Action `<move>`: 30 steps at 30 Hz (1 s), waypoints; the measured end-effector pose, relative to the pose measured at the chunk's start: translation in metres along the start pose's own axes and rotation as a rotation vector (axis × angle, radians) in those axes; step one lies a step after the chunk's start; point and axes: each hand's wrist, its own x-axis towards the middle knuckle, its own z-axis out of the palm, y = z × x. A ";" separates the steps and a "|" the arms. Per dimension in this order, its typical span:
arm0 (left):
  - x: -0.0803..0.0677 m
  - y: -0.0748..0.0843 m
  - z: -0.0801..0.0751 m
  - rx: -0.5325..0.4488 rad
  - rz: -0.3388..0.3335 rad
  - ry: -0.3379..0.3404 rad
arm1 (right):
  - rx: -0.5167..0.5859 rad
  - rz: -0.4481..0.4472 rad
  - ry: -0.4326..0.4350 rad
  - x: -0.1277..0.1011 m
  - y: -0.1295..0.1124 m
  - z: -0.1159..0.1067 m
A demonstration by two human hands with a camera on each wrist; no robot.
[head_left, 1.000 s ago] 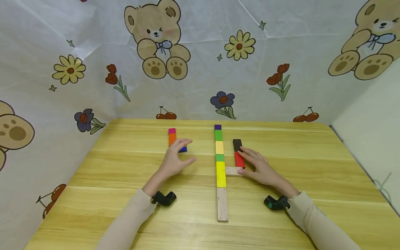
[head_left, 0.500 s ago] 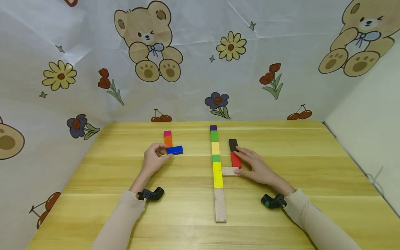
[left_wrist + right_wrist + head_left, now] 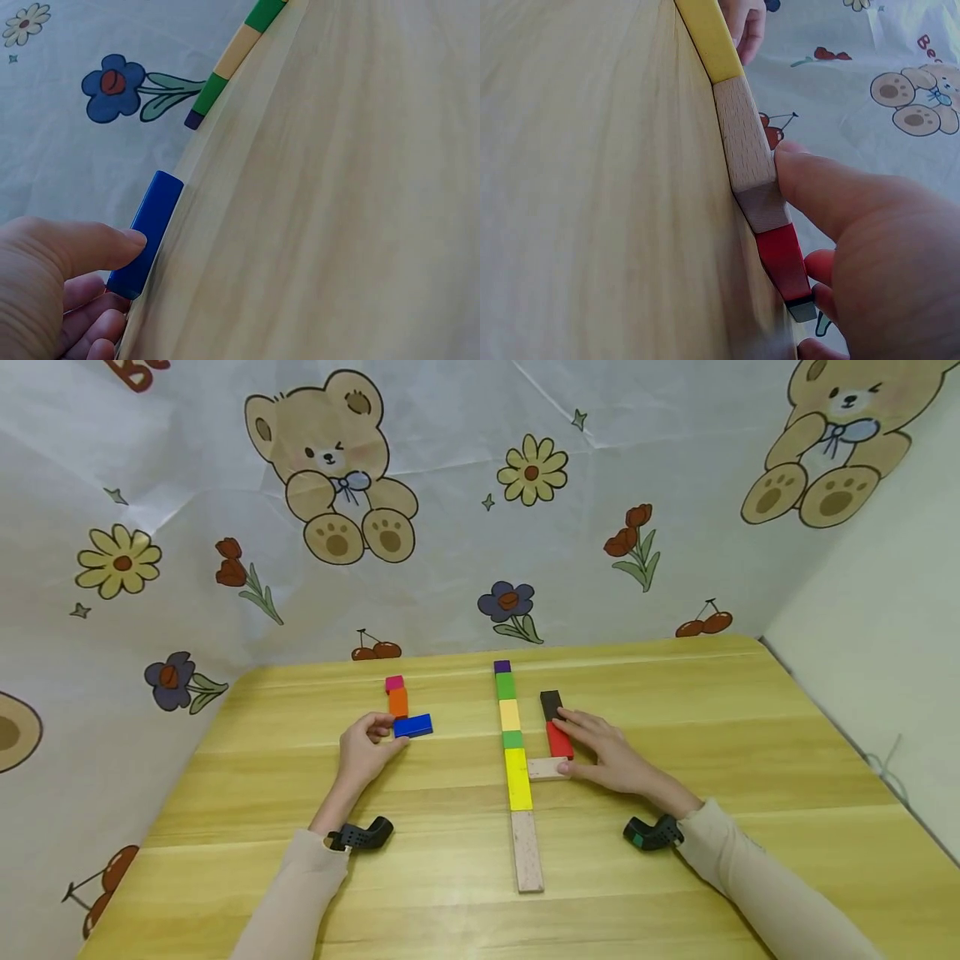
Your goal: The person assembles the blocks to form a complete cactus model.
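Note:
My left hand (image 3: 392,740) pinches the near end of a blue block (image 3: 413,726) that lies crosswise on the wooden table (image 3: 675,735), below an orange block (image 3: 398,702) and a pink block (image 3: 394,683). In the left wrist view my thumb lies on the blue block (image 3: 146,232), with fingers under it. My right hand (image 3: 576,745) lies flat with straight fingers along a red block (image 3: 558,741); beyond it is a black block (image 3: 551,703). The thumb touches a short plain wood block (image 3: 544,768), seen too in the right wrist view (image 3: 748,161).
A long straight row of blocks (image 3: 513,739) runs down the table's middle: purple, green, pale yellow, green, yellow (image 3: 518,778), then a plain wood piece (image 3: 527,852). A printed bear-and-flower sheet (image 3: 480,510) walls the back and left; a plain wall stands at the right.
A second ago my left hand hovered open over the blue block; now it pinches it, the block lying crosswise. The right hand has stayed put. The view has shifted left.

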 end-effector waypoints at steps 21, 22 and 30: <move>0.006 -0.007 -0.001 0.064 0.052 0.001 | -0.008 -0.008 0.009 0.004 -0.002 0.002; 0.006 -0.007 -0.001 0.063 0.050 0.005 | -0.007 -0.008 0.008 0.004 -0.002 0.002; 0.006 -0.006 -0.004 0.029 0.025 0.017 | -0.004 -0.010 0.004 0.006 -0.002 0.003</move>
